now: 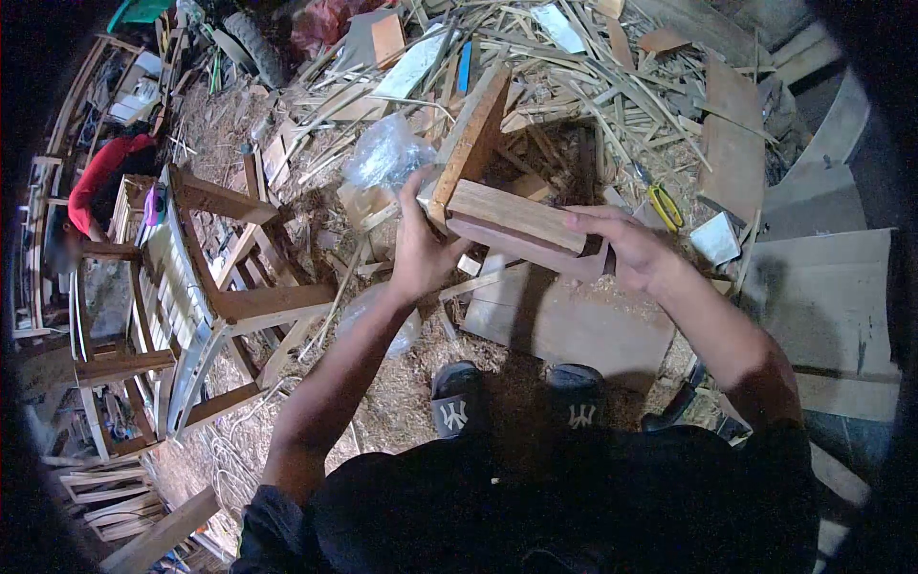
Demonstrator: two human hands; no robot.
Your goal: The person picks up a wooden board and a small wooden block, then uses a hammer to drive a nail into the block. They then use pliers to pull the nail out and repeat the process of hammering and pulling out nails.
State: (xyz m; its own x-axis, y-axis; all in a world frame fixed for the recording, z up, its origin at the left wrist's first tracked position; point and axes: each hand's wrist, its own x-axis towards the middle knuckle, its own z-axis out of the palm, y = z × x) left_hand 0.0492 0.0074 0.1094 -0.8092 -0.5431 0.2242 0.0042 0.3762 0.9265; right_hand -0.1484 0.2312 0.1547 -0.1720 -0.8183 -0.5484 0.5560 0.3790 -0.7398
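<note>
Between my two hands is an L-shaped wooden piece. One arm is a thick wooden block [521,215] lying crosswise, with a second, darker layer along its near side. The other arm is a plank [475,134] that points away from me and meets the block at its left end. My left hand [426,244] is closed around that corner, thumb beneath and fingers partly hidden behind the wood. My right hand [626,249] grips the block's right end, fingers on top. A crumpled clear plastic bag [387,153] lies just beyond my left hand.
Wood offcuts [574,86] and sawdust cover the ground ahead. Yellow-handled pliers [665,206] lie to the right, near cardboard [822,297]. A flat board [574,316] lies before my feet. Wooden chair frames [268,304] stand left, where a person in a red shirt [107,172] bends over.
</note>
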